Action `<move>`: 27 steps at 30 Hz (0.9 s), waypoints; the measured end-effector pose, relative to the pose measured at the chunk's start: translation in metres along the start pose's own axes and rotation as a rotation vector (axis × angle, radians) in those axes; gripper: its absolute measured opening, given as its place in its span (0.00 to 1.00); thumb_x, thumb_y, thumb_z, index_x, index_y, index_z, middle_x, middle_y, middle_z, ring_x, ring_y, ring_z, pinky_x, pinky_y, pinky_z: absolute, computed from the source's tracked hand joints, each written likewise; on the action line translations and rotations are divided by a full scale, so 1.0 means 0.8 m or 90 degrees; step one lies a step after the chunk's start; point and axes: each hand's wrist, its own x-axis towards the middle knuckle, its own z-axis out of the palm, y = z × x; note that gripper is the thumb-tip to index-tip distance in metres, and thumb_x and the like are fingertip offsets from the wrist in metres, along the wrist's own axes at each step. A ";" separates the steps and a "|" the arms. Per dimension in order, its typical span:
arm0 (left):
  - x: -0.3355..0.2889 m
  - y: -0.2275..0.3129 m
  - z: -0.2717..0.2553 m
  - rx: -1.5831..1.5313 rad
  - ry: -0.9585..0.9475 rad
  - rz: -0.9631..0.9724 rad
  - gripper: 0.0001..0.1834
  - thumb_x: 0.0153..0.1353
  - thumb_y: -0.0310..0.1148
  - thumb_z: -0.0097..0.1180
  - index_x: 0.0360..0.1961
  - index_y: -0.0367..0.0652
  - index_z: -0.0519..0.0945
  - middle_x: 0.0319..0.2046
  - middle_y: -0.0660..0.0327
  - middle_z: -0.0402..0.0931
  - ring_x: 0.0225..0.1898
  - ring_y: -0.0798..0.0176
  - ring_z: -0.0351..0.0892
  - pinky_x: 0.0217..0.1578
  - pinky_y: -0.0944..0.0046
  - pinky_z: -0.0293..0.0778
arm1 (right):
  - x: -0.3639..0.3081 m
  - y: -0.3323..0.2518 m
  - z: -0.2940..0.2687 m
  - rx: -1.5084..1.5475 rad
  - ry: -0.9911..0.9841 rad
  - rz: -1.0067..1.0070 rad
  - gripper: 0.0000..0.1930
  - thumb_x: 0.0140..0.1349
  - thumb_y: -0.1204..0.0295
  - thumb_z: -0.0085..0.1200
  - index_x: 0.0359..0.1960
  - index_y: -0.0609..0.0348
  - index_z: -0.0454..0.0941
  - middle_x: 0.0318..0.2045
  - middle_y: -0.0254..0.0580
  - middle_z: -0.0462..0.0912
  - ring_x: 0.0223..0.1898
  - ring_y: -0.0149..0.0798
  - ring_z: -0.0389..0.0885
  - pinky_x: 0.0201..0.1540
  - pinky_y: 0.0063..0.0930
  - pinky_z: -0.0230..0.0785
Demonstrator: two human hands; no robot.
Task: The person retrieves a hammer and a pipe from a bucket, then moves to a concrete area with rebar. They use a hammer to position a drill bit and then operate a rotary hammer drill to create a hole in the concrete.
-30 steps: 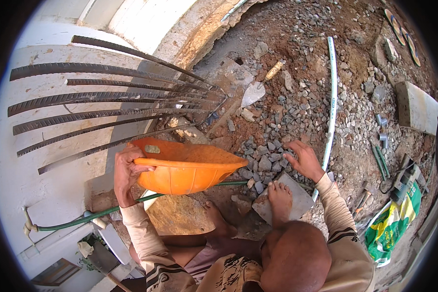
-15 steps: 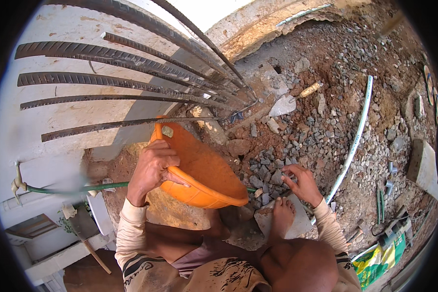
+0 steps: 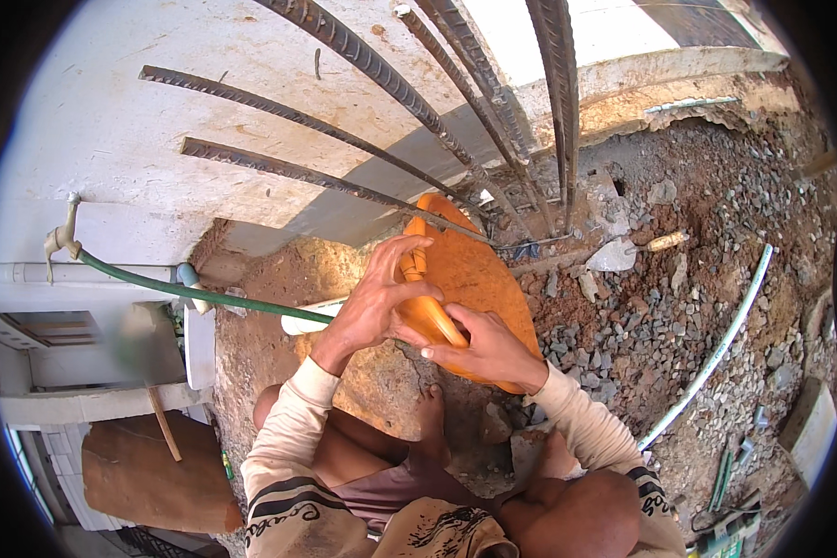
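Note:
Both of my hands are at the rim of an orange plastic basin [image 3: 488, 279], which is tipped up on its side in front of me. My left hand [image 3: 374, 302] holds the near rim from the left, its fingers reaching over the edge by the handle. Lower along that rim, my right hand [image 3: 493, 346] grips with the thumb over the edge; its other fingers are mostly hidden. The far edge of the basin comes up against the steel rebar [image 3: 335, 181]. To its right, a trowel [image 3: 612, 256] with a wooden handle lies on the soil.
Several more bars [image 3: 553, 102] rise from the ground by the pale wall [image 3: 205, 121]. Loose gravel [image 3: 614, 344] spreads to the right, with a white pipe [image 3: 725, 344] across it. A green hose [image 3: 205, 296] runs from a tap [image 3: 65, 240] at left.
My right hand has come from above the gravel to the basin's rim. The basin has turned more steeply on its side, and the view has swung left.

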 end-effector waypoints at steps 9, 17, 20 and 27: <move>0.043 -0.085 -0.006 -0.427 0.190 -0.274 0.18 0.71 0.28 0.61 0.60 0.36 0.77 0.53 0.58 0.81 0.49 0.65 0.83 0.52 0.62 0.80 | -0.021 0.022 0.019 -0.133 0.126 -0.033 0.13 0.68 0.66 0.56 0.45 0.65 0.74 0.31 0.63 0.83 0.37 0.66 0.83 0.41 0.57 0.72; 0.064 -0.126 -0.011 -0.417 0.177 -0.277 0.12 0.67 0.30 0.66 0.46 0.33 0.84 0.37 0.57 0.86 0.39 0.67 0.85 0.46 0.66 0.79 | -0.022 0.026 0.018 -0.164 0.127 -0.071 0.13 0.67 0.68 0.56 0.45 0.66 0.73 0.30 0.64 0.83 0.38 0.67 0.83 0.42 0.57 0.72; 0.066 -0.126 -0.015 -0.418 0.191 -0.299 0.09 0.65 0.29 0.66 0.39 0.32 0.83 0.34 0.56 0.86 0.35 0.67 0.85 0.41 0.67 0.79 | -0.019 0.013 0.017 -0.178 0.127 -0.061 0.13 0.67 0.69 0.56 0.44 0.67 0.73 0.29 0.65 0.83 0.37 0.67 0.83 0.42 0.57 0.72; 0.064 -0.104 0.004 -0.447 0.292 -0.346 0.05 0.63 0.27 0.61 0.39 0.38 0.83 0.40 0.62 0.84 0.42 0.67 0.84 0.46 0.66 0.77 | -0.019 -0.001 0.026 -0.173 0.137 -0.041 0.13 0.67 0.68 0.57 0.42 0.68 0.73 0.29 0.65 0.81 0.36 0.69 0.82 0.40 0.59 0.70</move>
